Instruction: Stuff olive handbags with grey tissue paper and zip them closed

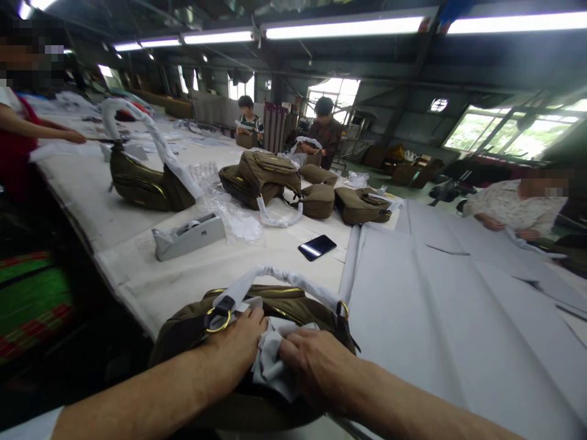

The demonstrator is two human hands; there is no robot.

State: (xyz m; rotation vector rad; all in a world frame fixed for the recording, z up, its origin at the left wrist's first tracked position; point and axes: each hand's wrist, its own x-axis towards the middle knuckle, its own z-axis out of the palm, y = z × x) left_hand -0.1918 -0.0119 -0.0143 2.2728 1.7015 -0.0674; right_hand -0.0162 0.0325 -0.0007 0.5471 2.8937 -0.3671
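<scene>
Handbag, olive, at near edge of table; likely light, soft, best lifted by wrapped handle. Paper, crumpled, at bag's opening; likely limp, easily torn. Right hand: fingers closed on paper. Left hand: beside paper, cannot tell grip.

Dim workshop under harsh overhead glare

Fluorescent tubes blaze at 12 o'clock; the window at 2 o'clock washes out under haze; the phone mirrors a white streak; heavy shadow swallows 8 o'clock; the near bag is fairly clear; the far background is soft, and wide-angle distortion stretches the edges
</scene>
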